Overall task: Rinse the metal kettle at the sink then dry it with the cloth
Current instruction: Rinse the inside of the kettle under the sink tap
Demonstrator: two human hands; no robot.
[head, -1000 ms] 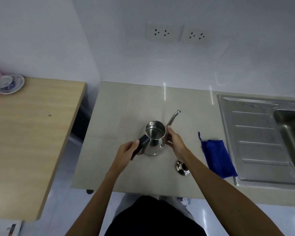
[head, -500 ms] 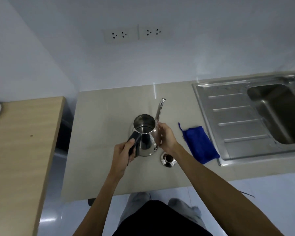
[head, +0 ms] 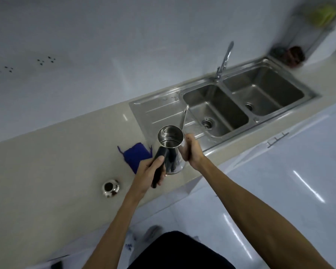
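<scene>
Left hand (head: 149, 171) and right hand (head: 191, 150) clamped on the shiny conical metal kettle (head: 170, 136), to be kept level until over the steel sink (head: 198, 101) beyond.

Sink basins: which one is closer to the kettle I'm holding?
The basin next to the draining board; the spout of the kettle points at it. The other basin sits farther off, past the tap.
</scene>
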